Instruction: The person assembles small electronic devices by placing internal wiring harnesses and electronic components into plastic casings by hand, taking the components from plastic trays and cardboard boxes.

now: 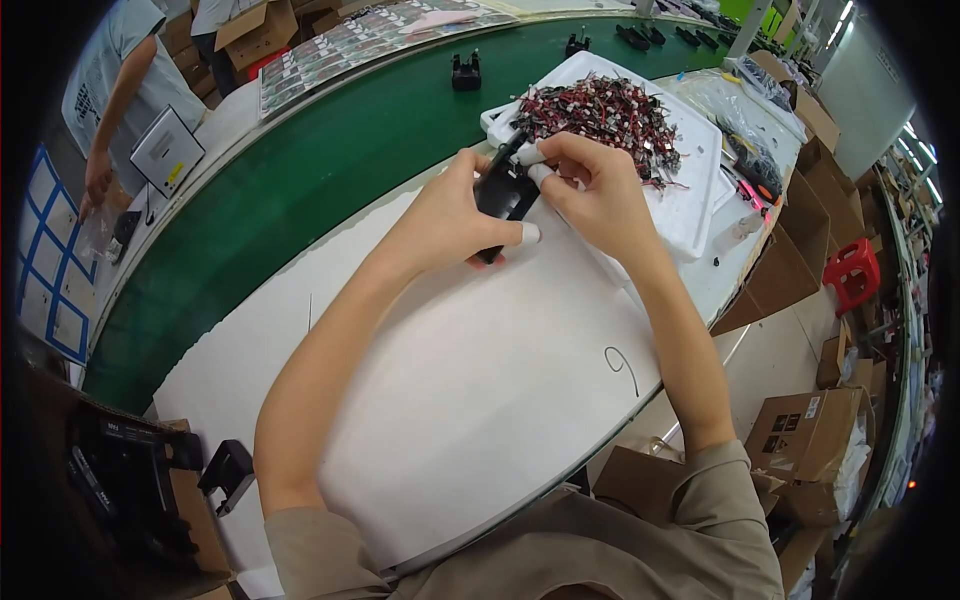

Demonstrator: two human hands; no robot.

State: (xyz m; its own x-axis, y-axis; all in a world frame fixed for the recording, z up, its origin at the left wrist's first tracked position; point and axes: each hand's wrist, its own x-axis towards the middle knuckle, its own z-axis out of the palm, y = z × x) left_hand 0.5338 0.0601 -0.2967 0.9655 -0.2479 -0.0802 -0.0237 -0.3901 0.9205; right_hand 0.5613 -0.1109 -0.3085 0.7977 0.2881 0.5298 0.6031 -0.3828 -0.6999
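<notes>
My left hand (pixel 455 212) is closed around a black plastic housing (pixel 506 192), holding it tilted above the white work surface. At the housing's upper end, my right hand (pixel 590 185) has its thumb and forefinger pinched together. White covers wrap some fingertips on both hands. Whatever sits between the right fingertips is too small to make out. Just beyond my hands lies a white foam tray (pixel 690 215), heaped with small red and black wired connectors (pixel 610 120).
A green conveyor belt (pixel 300 225) curves past the table's far side, carrying black housings (pixel 466 72). Another black part (pixel 228 474) lies near a carton of black pieces (pixel 130 470) at lower left. Cartons (pixel 805 440) and a red stool (pixel 852 275) stand right. Across the belt is a person (pixel 110 90).
</notes>
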